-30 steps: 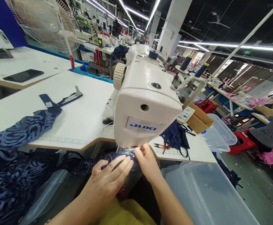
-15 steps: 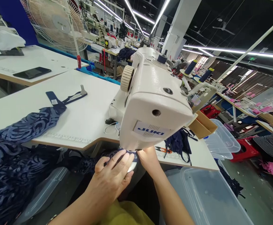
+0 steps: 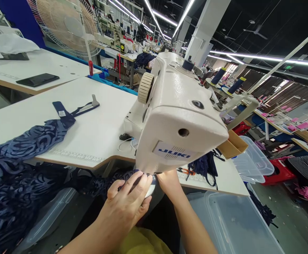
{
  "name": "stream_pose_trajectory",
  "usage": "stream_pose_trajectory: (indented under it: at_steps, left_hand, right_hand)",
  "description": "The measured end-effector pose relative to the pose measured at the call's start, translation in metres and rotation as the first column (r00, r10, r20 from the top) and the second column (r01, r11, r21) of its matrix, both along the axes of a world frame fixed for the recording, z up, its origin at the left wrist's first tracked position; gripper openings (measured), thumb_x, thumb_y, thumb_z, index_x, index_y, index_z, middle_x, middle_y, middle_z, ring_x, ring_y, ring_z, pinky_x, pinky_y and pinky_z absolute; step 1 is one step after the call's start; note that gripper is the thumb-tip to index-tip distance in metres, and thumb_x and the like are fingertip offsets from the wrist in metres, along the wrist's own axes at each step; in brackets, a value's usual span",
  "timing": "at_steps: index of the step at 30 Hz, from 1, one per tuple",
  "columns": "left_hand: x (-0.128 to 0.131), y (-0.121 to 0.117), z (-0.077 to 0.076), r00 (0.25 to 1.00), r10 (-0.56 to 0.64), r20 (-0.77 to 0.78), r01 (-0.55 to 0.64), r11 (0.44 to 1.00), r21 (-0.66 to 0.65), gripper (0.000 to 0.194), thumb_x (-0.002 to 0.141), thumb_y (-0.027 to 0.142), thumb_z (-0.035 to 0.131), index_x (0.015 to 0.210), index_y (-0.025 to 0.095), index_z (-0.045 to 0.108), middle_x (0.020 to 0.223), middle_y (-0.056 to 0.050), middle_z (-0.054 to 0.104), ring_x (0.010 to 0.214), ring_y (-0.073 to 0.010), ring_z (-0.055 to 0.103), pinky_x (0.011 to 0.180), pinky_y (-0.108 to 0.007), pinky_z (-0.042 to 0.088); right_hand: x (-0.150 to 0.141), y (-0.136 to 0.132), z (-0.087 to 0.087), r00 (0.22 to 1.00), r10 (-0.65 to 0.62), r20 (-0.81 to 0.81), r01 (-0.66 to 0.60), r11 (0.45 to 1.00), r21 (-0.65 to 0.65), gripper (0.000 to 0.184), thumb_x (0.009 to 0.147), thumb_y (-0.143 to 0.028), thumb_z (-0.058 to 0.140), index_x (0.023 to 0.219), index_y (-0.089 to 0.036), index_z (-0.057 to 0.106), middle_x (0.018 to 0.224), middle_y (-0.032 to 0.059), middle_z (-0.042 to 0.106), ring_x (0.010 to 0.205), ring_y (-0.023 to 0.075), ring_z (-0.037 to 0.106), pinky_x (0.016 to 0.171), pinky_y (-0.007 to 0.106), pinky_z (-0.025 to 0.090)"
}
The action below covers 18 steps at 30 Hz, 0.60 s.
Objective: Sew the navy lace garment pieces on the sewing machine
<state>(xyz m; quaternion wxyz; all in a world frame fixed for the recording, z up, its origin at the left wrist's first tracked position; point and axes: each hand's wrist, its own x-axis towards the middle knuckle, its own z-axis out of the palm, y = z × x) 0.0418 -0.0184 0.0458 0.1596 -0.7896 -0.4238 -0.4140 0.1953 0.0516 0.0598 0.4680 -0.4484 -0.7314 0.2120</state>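
Observation:
A cream JUKI sewing machine stands in front of me, its head hiding the needle area. My left hand lies just below the head, fingers bent together over a navy fabric piece, thumb underneath. Between my hands a whitish patch shows at this piece. My right hand is curled close to the piece on the other side; its fingertips are hidden beneath the head. Patterned navy fabric trails over the table at left and hangs down toward my lap. A strap end with a light tab lies on the tabletop.
Orange-handled snips and a bundle of navy straps lie right of the machine. A cardboard box and clear plastic bins are at right. A phone rests at far left. A person in stripes sits at right.
The view has shifted slightly, so the machine head appears a little larger and farther right. Both hands keep nearly the same place and pose at the fabric.

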Motion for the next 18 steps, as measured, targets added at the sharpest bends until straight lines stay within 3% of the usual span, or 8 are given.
stream_pose_trajectory:
  at_steps: [3,8,18]
  left_hand:
    - [0.0002,0.0000,-0.0026,0.999,0.000,0.053,0.000,1.000,-0.005,0.028,0.097,0.028,0.044,0.119,0.023,0.061,0.115,0.004,0.070,0.103,-0.0185,0.064,0.084,-0.040,0.032]
    - [0.0006,0.0001,-0.0031,0.997,0.002,0.074,-0.002,1.000,-0.009,0.028,0.097,0.029,0.044,0.118,0.023,0.061,0.115,0.003,0.070,0.105,-0.0186,0.063,0.083,-0.038,0.032]
    - [-0.0033,-0.0036,-0.0017,0.998,0.019,0.054,-0.018,1.000,-0.023,0.029,0.097,0.030,0.045,0.118,0.017,0.061,0.113,-0.002,0.071,0.106,-0.0214,0.063,0.087,-0.039,0.034]
  right_hand:
    - [0.0002,0.0004,0.0005,0.999,0.044,-0.019,-0.044,0.999,-0.030,0.026,0.079,-0.011,0.048,0.088,-0.022,0.070,0.084,0.0045,0.070,0.082,0.0211,0.062,0.075,0.032,0.050]
    - [-0.0013,-0.0006,0.0029,0.998,0.055,0.024,-0.056,0.998,0.035,0.030,0.080,-0.009,0.048,0.096,-0.023,0.069,0.087,0.0059,0.070,0.098,0.0230,0.061,0.085,0.034,0.050]
    - [-0.0037,0.0029,-0.0033,0.997,0.035,0.074,-0.043,0.993,0.110,0.025,0.084,-0.011,0.049,0.091,-0.025,0.070,0.084,0.0060,0.068,0.099,0.0227,0.061,0.085,0.032,0.051]
